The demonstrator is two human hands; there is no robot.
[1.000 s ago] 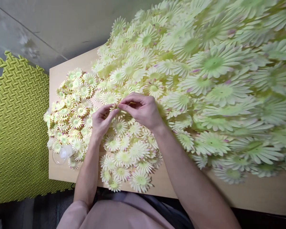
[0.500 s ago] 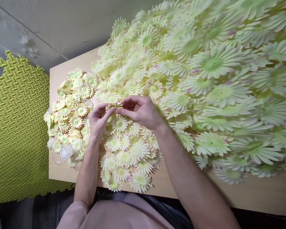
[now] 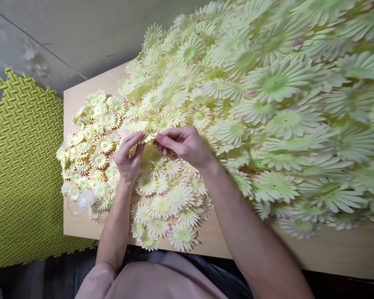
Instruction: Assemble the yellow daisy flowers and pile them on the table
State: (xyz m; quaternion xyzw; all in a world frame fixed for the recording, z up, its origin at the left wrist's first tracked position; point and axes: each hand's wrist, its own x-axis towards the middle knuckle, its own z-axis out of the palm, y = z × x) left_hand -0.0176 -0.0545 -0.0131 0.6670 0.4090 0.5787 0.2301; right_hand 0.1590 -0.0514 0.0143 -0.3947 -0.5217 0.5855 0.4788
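My left hand [image 3: 129,157] and my right hand [image 3: 183,143] meet over the table, both pinching one pale yellow-green fabric daisy [image 3: 148,137] between their fingertips. The flower is held edge-on, a little above a flat spread of similar daisies [image 3: 162,195] lying under my hands. A smaller heap of daisies [image 3: 92,141] lies just left of my left hand. A very large mound of the same flowers [image 3: 268,95] rises to the right of my right hand.
The wooden table [image 3: 330,249] shows bare along its near right edge and far left corner. A small clear round item [image 3: 77,203] sits by the left front edge. A green foam floor mat [image 3: 21,166] lies left of the table.
Both hands have stayed together on the daisy, shifting slightly left and up. The flower has turned between the fingertips and now shows edge-on.
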